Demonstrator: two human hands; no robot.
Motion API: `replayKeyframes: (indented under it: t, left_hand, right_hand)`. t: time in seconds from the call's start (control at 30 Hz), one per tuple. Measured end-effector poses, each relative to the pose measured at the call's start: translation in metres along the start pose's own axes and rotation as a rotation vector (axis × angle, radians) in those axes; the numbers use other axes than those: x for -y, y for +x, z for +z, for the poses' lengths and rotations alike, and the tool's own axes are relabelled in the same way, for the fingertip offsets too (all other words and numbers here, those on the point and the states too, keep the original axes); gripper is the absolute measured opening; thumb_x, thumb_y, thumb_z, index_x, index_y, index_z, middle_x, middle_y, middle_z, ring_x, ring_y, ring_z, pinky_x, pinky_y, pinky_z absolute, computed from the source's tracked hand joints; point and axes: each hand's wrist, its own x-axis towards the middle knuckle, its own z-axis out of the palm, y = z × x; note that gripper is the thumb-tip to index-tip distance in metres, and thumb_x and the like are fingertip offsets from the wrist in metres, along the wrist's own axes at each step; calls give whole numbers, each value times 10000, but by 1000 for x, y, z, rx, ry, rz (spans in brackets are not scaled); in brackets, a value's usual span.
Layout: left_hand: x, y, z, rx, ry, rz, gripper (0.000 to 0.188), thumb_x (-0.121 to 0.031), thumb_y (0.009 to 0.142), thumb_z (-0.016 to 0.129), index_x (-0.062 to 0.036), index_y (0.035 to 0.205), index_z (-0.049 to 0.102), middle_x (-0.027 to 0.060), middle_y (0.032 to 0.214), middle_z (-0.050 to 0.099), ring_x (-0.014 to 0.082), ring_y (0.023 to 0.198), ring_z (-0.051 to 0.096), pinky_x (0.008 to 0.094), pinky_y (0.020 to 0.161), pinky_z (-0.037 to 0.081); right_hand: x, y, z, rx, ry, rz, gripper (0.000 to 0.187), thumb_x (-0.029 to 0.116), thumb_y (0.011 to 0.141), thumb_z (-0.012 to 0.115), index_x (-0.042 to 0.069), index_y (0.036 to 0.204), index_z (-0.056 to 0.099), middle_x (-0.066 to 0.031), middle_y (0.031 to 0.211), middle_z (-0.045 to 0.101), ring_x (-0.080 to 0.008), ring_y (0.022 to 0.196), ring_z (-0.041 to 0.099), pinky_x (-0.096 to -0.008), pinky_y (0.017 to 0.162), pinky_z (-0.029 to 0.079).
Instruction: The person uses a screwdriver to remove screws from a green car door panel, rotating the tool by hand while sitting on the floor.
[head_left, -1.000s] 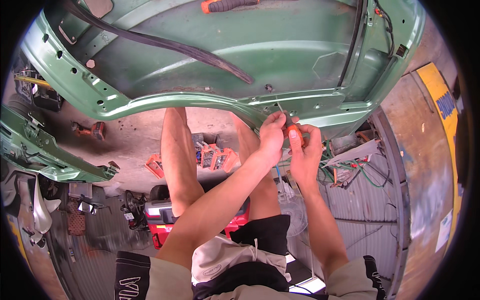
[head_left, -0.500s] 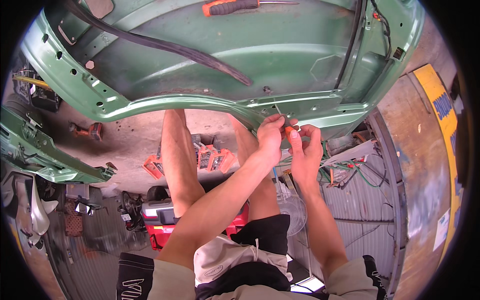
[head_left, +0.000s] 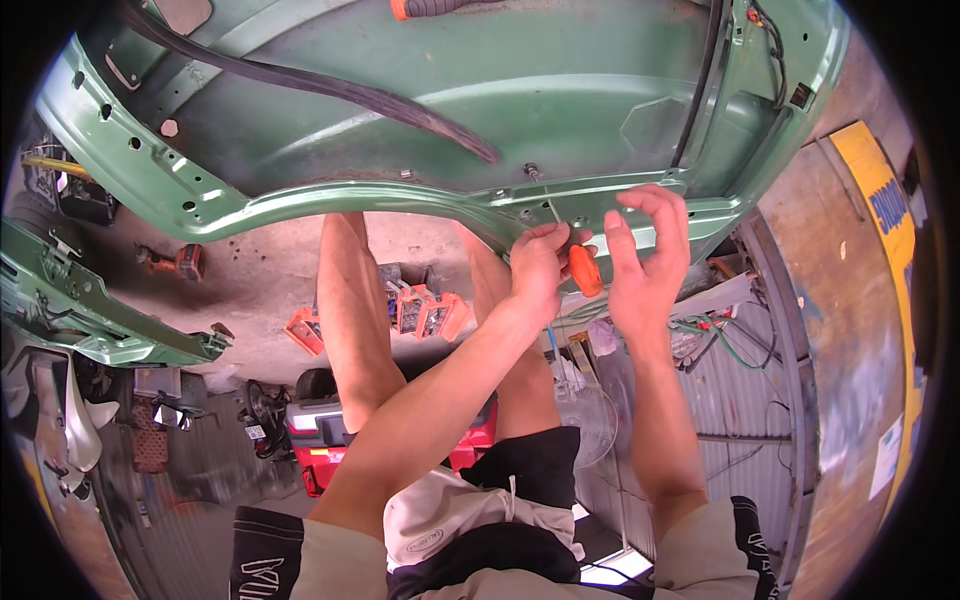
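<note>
Screwdriver: my orange-handled screwdriver (head_left: 586, 272) lies at the lower edge of the green vehicle body panel (head_left: 560, 120), just left of my right fingers.
Long axis: slanted, rounded handle end toward me and to the right, thin shaft running up and left to the panel.
Tip: near a small stud (head_left: 532, 172) on the panel; contact I cannot confirm, the tip being too small to judge.
Nearer hand: my left hand (head_left: 537, 270), touching the screwdriver; my right hand (head_left: 650, 275) is beside it, clear of the handle.
Left fingers: closed, pinched around the dark forward part of the screwdriver.
Right fingers: spread and curved, thumb well apart from forefinger, nothing held, the handle below and left of the thumb.
</note>
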Motion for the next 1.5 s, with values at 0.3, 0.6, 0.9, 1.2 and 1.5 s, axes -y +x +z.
replayKeyframes:
  t: [0.3,0.6,0.9,1.2,1.5]
  left_hand:
    - [4,-7,13,-13,-290,37,184,-187,1063,462,-25,1149,467,87,923,585,241,783,594,416,699,546]
    - [4,-1,7,-55,-207,125,370,-137,946,710,-4,1192,467,118,1001,636,242,861,695,372,766,600]
    - [3,-2,-6,218,-148,7,276,-134,1002,399,3,1224,489,127,1004,636,265,925,676,429,837,566]
    - [30,5,-16,140,614,108,181,-97,913,513,13,1057,524,126,866,647,217,684,679,344,641,544]
    - [62,32,-70,523,1074,312,92,-73,877,544,-5,850,599,48,722,605,138,613,578,278,566,458]
  right_hand:
    - [-46,121,114,1198,-816,305,356,310,897,580,26,1049,731,-146,1159,706,-344,1092,660,-461,862,538]
    - [-44,110,124,1093,-780,415,305,312,872,684,159,1124,762,-90,1211,709,-326,1142,654,-445,928,520]
    - [-35,109,115,1085,-757,425,406,346,818,702,115,1148,746,-107,1213,709,-323,1128,665,-443,931,524]
    - [-53,95,93,622,-604,243,279,287,796,748,23,890,745,-183,889,735,-354,875,715,-415,757,567]
    - [-27,38,53,98,217,69,179,165,888,607,8,943,675,-125,720,680,-297,656,652,-406,651,510]
